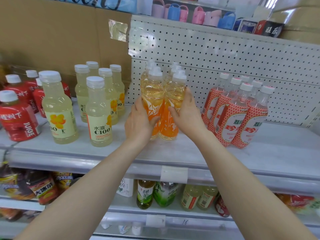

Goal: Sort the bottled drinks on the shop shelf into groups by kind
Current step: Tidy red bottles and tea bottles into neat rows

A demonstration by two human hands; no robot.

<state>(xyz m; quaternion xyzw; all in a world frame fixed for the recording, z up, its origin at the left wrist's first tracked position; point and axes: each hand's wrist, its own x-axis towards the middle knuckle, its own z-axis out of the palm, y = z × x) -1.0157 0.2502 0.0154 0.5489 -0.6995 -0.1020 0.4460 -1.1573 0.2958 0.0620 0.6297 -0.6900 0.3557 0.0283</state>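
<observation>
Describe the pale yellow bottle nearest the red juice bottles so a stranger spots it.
On the white shelf, find the pale yellow C100 bottles left of the orange drink bottles. Take the leftmost C100 bottle, at the front beside the red JUICE bottles, its label showing a whole orange flower.

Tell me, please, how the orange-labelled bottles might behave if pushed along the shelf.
The orange-labelled bottles look full, so probably heavy. Tall and narrow, they may tip if pushed high. Squeezed between left hand and right hand, they likely slide together.
</observation>
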